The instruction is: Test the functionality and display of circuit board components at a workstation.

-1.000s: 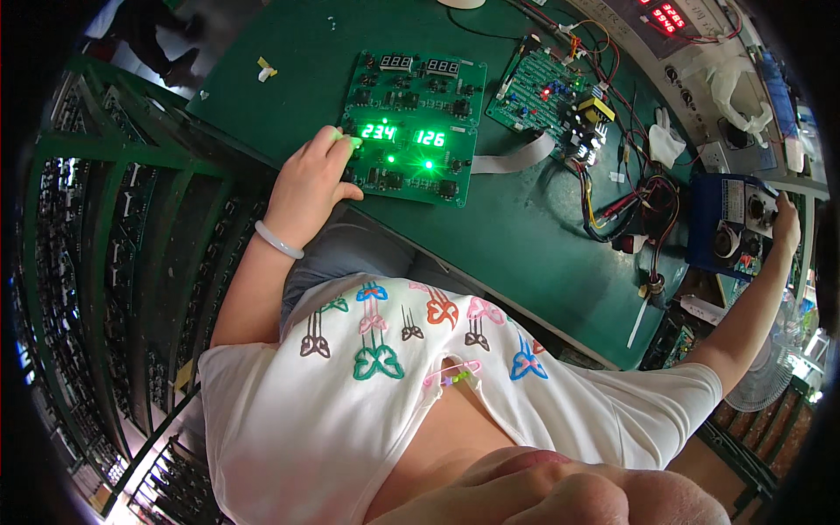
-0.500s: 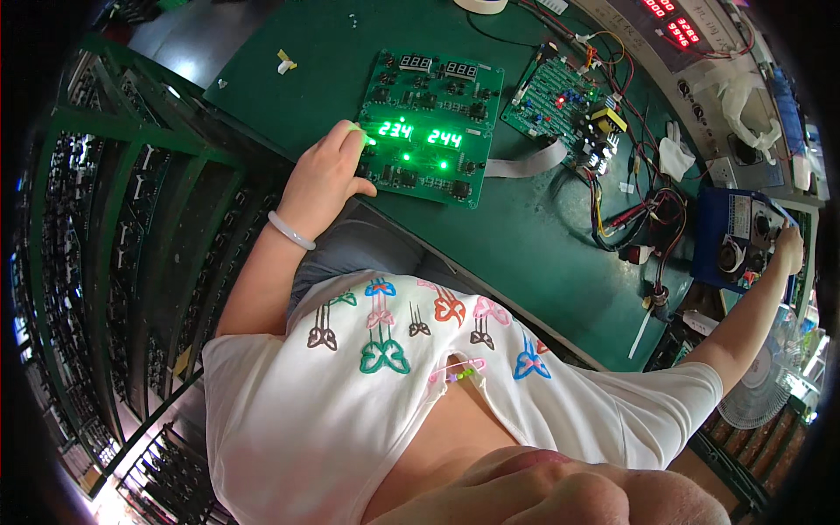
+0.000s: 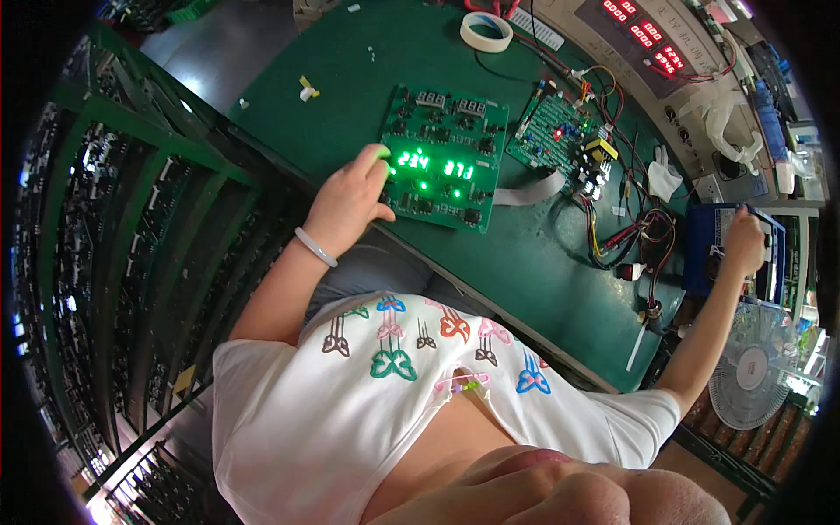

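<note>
My left hand (image 3: 348, 197) is at the left edge of a green circuit board panel (image 3: 448, 133). Its fingers curl onto the board beside the glowing green digits (image 3: 436, 164), and the thumb lies at the near edge. The panel's upper half has two unlit displays (image 3: 472, 106). A grey ribbon cable (image 3: 532, 190) links it to a second circuit board (image 3: 555, 131) with a red light and a yellow transformer (image 3: 601, 149). Far right, my right hand (image 3: 745, 245) is closed over the face of a blue box-shaped device (image 3: 703, 249); what its fingertips pinch is hidden.
Red and black wires (image 3: 643, 219) tangle on the green bench (image 3: 534, 271). A tape roll (image 3: 486, 32), a white glove (image 3: 664, 175) and a panel with red digits (image 3: 643, 35) stand behind. Racks of boards (image 3: 114, 227) fill the left; a fan (image 3: 751, 367) stands lower right.
My right hand has moved left across the blue device's face. The right-hand green digits have changed. The whole view has shifted slightly; my left hand stays at the panel's edge.
</note>
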The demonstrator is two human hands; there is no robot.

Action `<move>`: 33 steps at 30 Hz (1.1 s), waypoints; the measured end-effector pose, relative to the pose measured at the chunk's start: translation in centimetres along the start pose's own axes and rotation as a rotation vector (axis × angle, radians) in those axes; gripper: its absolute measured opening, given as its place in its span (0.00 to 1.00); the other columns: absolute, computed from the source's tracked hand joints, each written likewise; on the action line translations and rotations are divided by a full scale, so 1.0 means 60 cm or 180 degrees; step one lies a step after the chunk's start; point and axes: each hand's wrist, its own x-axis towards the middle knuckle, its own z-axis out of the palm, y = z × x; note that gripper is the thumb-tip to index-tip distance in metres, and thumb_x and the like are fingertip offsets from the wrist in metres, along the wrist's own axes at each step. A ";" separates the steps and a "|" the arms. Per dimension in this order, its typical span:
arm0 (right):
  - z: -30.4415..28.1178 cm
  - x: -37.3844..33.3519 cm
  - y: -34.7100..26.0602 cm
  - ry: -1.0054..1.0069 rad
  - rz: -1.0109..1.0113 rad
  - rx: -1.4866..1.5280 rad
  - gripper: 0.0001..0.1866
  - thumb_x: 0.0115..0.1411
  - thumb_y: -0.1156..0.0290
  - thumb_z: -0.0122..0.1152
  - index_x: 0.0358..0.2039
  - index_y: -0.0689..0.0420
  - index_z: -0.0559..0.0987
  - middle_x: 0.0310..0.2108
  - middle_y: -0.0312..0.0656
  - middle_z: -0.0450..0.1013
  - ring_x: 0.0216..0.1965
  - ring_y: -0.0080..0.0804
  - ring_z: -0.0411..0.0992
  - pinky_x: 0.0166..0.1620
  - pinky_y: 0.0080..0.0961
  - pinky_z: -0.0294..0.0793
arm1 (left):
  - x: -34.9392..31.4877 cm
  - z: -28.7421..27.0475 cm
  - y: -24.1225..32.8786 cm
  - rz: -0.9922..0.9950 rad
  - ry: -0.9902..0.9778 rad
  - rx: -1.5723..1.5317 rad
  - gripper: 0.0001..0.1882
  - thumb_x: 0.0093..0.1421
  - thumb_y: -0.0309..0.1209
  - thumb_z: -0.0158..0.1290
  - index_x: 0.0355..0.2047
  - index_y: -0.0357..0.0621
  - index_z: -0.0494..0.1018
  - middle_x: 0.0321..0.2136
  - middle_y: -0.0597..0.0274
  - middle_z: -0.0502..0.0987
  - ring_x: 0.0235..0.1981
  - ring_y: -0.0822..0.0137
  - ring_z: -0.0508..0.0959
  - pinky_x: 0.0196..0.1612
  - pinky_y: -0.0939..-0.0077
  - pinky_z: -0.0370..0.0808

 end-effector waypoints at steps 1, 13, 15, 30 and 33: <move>-0.030 -0.049 -0.033 0.0404 -0.0290 0.0269 0.29 0.68 0.42 0.42 0.31 0.54 0.79 0.29 0.48 0.80 0.33 0.53 0.80 0.33 0.49 0.79 | -0.001 -0.001 -0.001 0.0028 0.0003 -0.0024 0.29 0.41 0.32 0.69 0.41 0.33 0.69 0.53 0.52 0.67 0.44 0.48 0.77 0.44 0.59 0.77; -0.270 -0.419 -0.236 -0.2993 -0.2956 0.4380 0.13 0.63 0.64 0.62 0.34 0.64 0.77 0.24 0.51 0.76 0.24 0.39 0.75 0.32 0.35 0.73 | -0.003 0.001 -0.006 0.0072 -0.0185 0.0291 0.33 0.43 0.40 0.69 0.44 0.32 0.70 0.51 0.50 0.68 0.43 0.54 0.79 0.45 0.66 0.78; -0.270 -0.450 -0.266 -0.3352 -0.2979 0.4395 0.15 0.64 0.63 0.60 0.34 0.64 0.75 0.23 0.51 0.75 0.25 0.41 0.74 0.32 0.35 0.72 | -0.003 0.003 -0.006 0.0076 -0.0037 0.0154 0.30 0.42 0.35 0.70 0.43 0.33 0.71 0.53 0.53 0.67 0.41 0.50 0.79 0.42 0.61 0.78; -0.237 -0.517 -0.326 -0.4135 -0.2285 0.5097 0.15 0.66 0.60 0.58 0.32 0.62 0.77 0.18 0.36 0.73 0.20 0.20 0.67 0.26 0.25 0.65 | 0.006 -0.005 -0.001 0.0205 -0.0113 0.0341 0.32 0.40 0.40 0.71 0.40 0.35 0.70 0.48 0.53 0.70 0.40 0.54 0.79 0.42 0.64 0.79; -0.234 -0.521 -0.328 -0.4132 -0.2196 0.5234 0.15 0.66 0.61 0.58 0.32 0.62 0.77 0.18 0.37 0.72 0.20 0.20 0.66 0.26 0.25 0.64 | 0.007 -0.006 0.001 0.0173 -0.0107 0.0343 0.31 0.40 0.40 0.71 0.40 0.35 0.71 0.47 0.53 0.70 0.39 0.54 0.79 0.41 0.64 0.79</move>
